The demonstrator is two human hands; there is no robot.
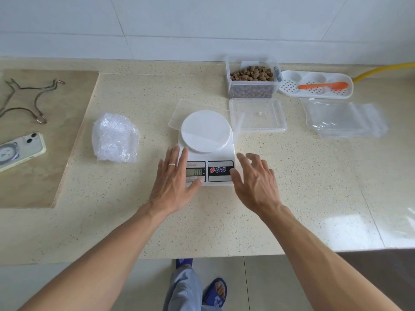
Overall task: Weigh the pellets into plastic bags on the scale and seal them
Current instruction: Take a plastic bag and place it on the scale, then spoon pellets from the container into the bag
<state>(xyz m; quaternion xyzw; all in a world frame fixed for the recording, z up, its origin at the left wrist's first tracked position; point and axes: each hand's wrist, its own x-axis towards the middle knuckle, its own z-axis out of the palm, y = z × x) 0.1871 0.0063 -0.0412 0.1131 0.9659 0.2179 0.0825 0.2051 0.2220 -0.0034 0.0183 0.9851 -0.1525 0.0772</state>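
A white digital scale with a round platform stands in the middle of the counter, its display lit and nothing on the platform. My left hand lies flat at the scale's left front corner, fingers straight, thumb across the display's lower edge. My right hand hovers at the scale's right front corner with fingers spread and relaxed, holding nothing. Behind the scale, a clear tub of brown pellets stands without its lid. A stack of clear plastic bags lies at the right.
A clear lid lies behind the scale on the right. A white perforated tray holds an orange spoon. Bubble wrap lies left of the scale. A phone and a wire frame rest at far left.
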